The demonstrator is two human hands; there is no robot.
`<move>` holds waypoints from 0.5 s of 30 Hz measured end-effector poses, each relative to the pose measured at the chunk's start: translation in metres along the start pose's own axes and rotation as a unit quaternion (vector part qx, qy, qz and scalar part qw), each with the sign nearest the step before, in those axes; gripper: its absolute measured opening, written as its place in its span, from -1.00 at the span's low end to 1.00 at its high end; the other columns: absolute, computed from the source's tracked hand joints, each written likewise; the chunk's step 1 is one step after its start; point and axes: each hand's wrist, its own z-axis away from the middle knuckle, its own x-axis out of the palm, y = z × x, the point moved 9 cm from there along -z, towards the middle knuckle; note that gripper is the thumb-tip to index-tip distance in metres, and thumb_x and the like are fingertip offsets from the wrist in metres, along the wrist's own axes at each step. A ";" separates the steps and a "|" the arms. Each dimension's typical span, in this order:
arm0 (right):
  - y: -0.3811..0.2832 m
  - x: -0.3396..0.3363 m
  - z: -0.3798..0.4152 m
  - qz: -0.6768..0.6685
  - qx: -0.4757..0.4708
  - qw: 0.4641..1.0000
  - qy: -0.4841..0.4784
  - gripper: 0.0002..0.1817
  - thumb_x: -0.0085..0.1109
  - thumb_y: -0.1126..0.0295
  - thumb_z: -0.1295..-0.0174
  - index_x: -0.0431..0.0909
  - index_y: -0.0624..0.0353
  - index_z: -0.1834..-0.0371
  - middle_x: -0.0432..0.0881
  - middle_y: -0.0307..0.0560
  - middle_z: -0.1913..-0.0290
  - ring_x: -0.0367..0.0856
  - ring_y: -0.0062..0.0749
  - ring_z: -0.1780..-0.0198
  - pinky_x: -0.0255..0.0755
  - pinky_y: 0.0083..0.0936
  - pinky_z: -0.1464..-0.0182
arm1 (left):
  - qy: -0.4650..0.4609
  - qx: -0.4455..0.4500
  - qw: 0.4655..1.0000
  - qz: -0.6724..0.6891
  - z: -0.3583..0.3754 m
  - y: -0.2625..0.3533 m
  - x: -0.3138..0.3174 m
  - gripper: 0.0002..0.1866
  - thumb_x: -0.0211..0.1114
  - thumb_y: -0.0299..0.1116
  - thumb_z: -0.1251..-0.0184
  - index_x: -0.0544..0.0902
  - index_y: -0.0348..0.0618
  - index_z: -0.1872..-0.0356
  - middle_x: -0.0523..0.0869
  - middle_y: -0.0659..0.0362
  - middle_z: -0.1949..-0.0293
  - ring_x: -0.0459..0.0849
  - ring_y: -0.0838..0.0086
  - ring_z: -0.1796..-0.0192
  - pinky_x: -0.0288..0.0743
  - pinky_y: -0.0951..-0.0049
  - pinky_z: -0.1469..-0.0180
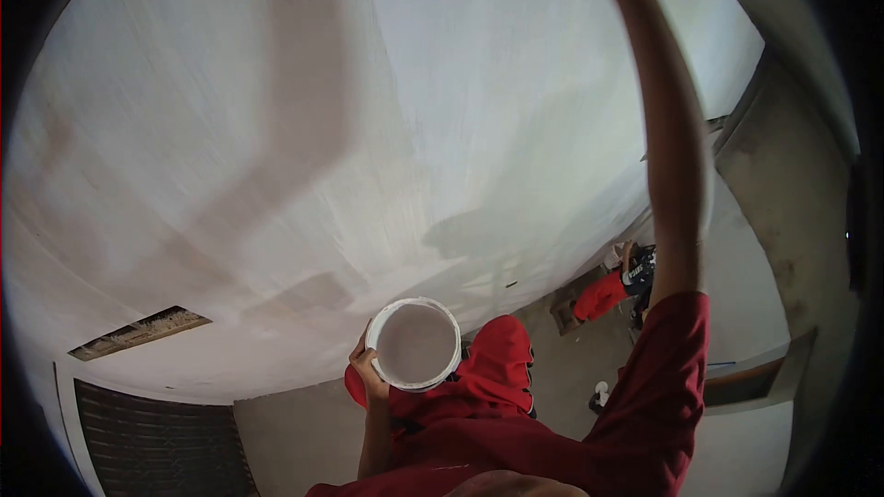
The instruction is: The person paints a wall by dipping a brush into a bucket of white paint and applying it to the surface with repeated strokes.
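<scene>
A round white bucket [416,344] with pale liquid inside hangs in front of my red trousers. My left hand [365,364] grips its left rim, fingers wrapped over the edge. My right arm stretches up along the right side to the top edge of the view, where the hand itself is out of frame. Before me stands a wall [442,101] with streaky whitish coating, and shadows of an arm and the bucket fall on it.
A rectangular opening [140,333] is in the wall at left, above a dark slatted shutter [161,442]. Below right, another person [608,294] in red trousers is near a box [564,315]. A small white object [600,396] lies on the floor [308,433].
</scene>
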 end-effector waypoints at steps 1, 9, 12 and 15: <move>0.007 0.017 0.020 -0.003 -0.138 0.985 0.101 -0.70 0.10 0.23 -0.37 0.67 0.28 0.16 0.69 0.11 0.41 0.59 -0.21 0.46 0.47 -0.22 0.36 | 0.003 -0.008 1.000 0.006 -0.004 0.010 0.004 -0.33 -0.08 -0.52 0.04 0.55 -0.52 -0.22 0.72 -0.05 -0.03 0.70 0.30 -0.06 0.53 0.36 -0.19; 0.119 0.235 0.314 0.093 -0.009 0.986 -0.140 -0.57 -0.02 0.27 -0.40 0.54 0.07 -0.29 0.64 0.25 0.51 0.64 0.07 0.52 0.53 -0.03 0.43 | -0.022 -0.173 0.969 0.177 0.003 -0.058 -0.005 -0.33 -0.02 -0.39 0.00 0.56 -0.52 -0.21 0.73 -0.03 0.00 0.69 0.33 0.00 0.51 0.42 -0.13; 0.160 0.303 0.392 0.001 0.013 0.968 -0.252 -0.64 -0.05 0.22 -0.39 0.68 0.07 -0.06 0.66 0.25 0.45 0.65 0.23 0.40 0.53 0.12 0.23 | -0.039 -0.164 0.972 0.164 0.000 -0.078 -0.009 -0.33 -0.02 -0.37 0.01 0.58 -0.54 -0.18 0.74 -0.03 0.04 0.69 0.33 0.06 0.53 0.42 -0.09; 0.202 0.332 0.380 0.028 0.040 0.947 -0.317 -0.66 -0.07 0.23 -0.39 0.73 0.09 0.09 0.69 0.28 0.38 0.67 0.26 0.31 0.53 0.12 0.12 | -0.040 -0.173 0.968 0.179 0.003 -0.092 -0.014 -0.35 -0.03 -0.39 0.01 0.59 -0.56 -0.15 0.74 -0.05 0.05 0.69 0.34 0.09 0.54 0.40 -0.07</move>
